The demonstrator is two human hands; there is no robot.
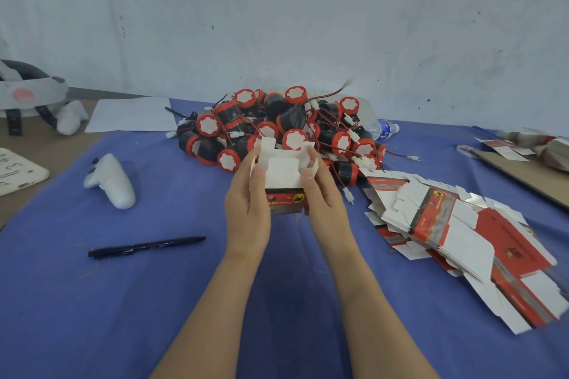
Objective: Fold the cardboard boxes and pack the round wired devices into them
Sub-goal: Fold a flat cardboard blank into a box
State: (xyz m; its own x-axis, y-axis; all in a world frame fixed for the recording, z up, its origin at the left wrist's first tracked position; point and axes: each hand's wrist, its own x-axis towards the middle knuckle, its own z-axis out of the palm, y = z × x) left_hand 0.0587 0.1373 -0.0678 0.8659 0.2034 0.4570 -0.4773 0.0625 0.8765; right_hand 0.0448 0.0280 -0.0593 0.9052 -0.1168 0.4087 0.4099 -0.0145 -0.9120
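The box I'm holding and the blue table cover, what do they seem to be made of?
The box looks like thin printed cardboard: matte white inside, red print outside, flaps bent along sharp creases. The table cover seems a matte blue fabric or non-woven sheet, judging by its soft wrinkles and dull surface; which one is unclear.

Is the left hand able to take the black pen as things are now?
Probably yes, once it lets go: the left hand grips the half-folded box together with the right hand. The way looks free, since the black pen lies alone on the blue cloth, left of that arm.
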